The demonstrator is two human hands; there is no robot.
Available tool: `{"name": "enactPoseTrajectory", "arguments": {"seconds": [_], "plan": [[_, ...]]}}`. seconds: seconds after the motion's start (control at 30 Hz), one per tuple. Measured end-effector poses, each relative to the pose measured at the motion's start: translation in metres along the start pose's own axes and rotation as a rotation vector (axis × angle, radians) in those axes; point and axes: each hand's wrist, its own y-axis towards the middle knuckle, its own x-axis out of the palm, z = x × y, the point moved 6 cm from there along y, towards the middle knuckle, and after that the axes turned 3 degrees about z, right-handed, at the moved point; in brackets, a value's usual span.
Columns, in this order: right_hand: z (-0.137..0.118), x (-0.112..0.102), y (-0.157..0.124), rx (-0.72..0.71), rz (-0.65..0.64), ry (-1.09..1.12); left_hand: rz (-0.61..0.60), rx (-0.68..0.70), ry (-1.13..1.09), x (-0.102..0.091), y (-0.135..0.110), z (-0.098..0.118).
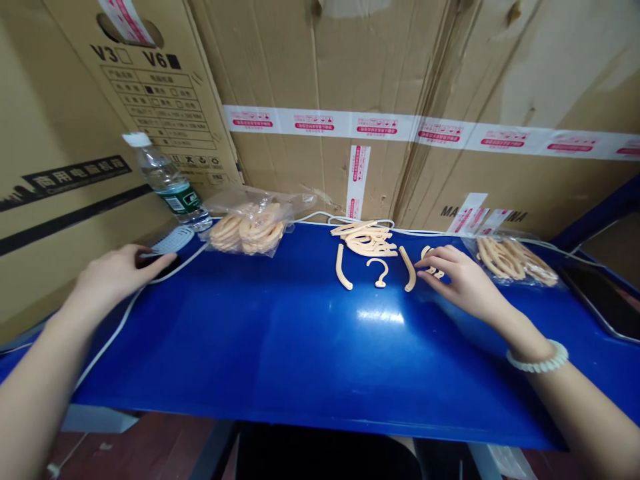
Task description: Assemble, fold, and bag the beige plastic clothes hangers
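Note:
My left hand (pixel 117 273) rests at the left of the table, thumb stretched out and apart from the fingers. It is beside a pale ribbed object (pixel 174 241) whose kind I cannot make out. My right hand (pixel 463 280) is over a few small beige pieces (pixel 434 272), with thumb and forefinger slightly apart; the hand partly hides them. To its left lie a beige hanger hook (pixel 381 273) and two curved hanger arms, one on the left (pixel 343 268) and one on the right (pixel 408 269). Behind them is a pile of beige hanger parts (pixel 367 240).
Clear bags of beige hanger parts lie at back left (pixel 253 227) and right (pixel 517 259). A water bottle (pixel 170 183) leans by the cardboard boxes (pixel 320 73). A white cable (pixel 117 327) crosses the blue table (pixel 280 347). A dark phone-like device (pixel 600 297) lies right.

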Motion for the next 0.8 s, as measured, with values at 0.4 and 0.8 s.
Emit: {"name": "enactPoseTrajectory", "arguments": {"seconds": [0.4,0.8], "plan": [[0.013,0.0,-0.004,0.018,0.002,0.0,0.162,0.115,-0.339,0.011,-0.008,-0.02],[0.011,0.004,-0.002,-0.001,-0.051,0.013,0.384,0.106,-0.456,0.003,-0.017,-0.034]]}}
